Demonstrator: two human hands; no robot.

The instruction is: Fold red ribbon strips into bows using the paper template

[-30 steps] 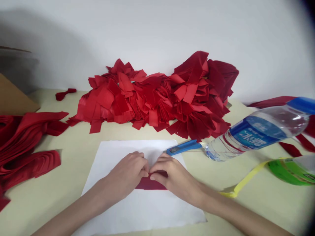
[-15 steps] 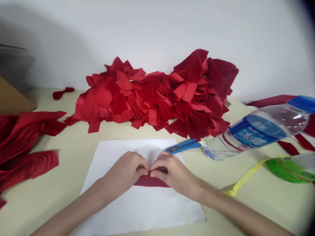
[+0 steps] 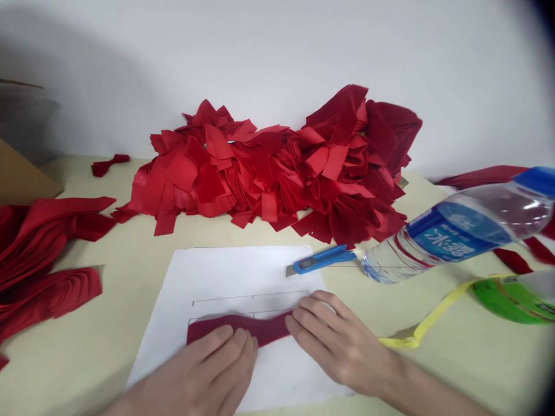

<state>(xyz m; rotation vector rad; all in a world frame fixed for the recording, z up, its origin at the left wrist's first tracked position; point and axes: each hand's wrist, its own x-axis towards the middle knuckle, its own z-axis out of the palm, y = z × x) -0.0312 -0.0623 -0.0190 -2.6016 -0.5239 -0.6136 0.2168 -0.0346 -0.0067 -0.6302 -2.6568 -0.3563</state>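
Note:
A dark red fabric strip (image 3: 264, 330) lies across a white paper sheet (image 3: 217, 268) marked with thin ruled lines; its middle is slightly pinched or wavy. My left hand (image 3: 217, 370) covers the strip's lower left part, fingers bent and pressed together, fingertips at the middle of its near edge. At the strip's right end, my right hand (image 3: 336, 341) has its curled fingers closed on the fabric. Both thumbs are hidden. Beyond the right hand a blue utility knife (image 3: 323, 259) rests at the paper's edge with some blade out.
Against the wall sits a big heap of red fabric pieces (image 3: 260, 173). More red strips (image 3: 47, 242) lie at left, near a cardboard box (image 3: 21, 176). On the right, a water bottle (image 3: 459, 225) wound with red thread lies beside a green roll (image 3: 503, 300) with yellow ribbon (image 3: 433, 323).
My hands have moved apart and nearer to me, from pinching together at the strip's middle. The strip now lies spread out, and the ruled lines and knife blade are uncovered.

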